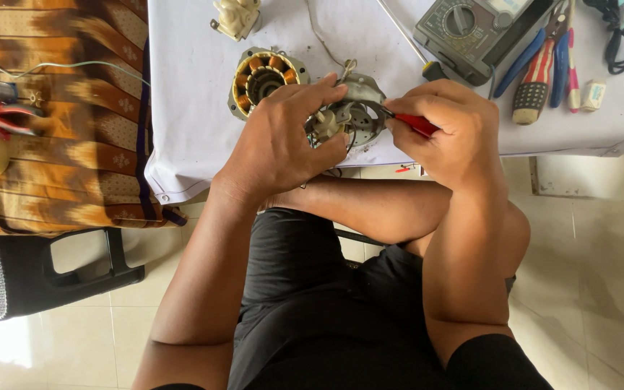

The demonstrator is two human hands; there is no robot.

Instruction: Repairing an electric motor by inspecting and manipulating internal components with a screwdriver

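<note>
1. Left hand (283, 141): fingers curled and closed over a metal motor end cover (359, 108) w/ a small cream plastic part on it, pinning it at the near edge of the white-clothed table (182, 108).
2. Right hand (445, 130): closed tight round a red-handled tool (417, 124) (prob. a small screwdriver; tip is hidden inside the cover), pointing left into the part.
3. Just behind the left hand's fingers, the stator w/ copper windings (261, 78) lies flat, apart from the cover.
4. Further out: cream plastic gear housing (236, 16) at the far edge; multimeter (471, 29), a long screwdriver (413, 43), pliers (539, 68) to the right.
5. Risks, as I judge it: tool tip could slip off and jab the left fingers, since they sit right in its line; thin wires by the cover could get nicked; cover sits near the table edge, so a hard push may shove it off.
</note>
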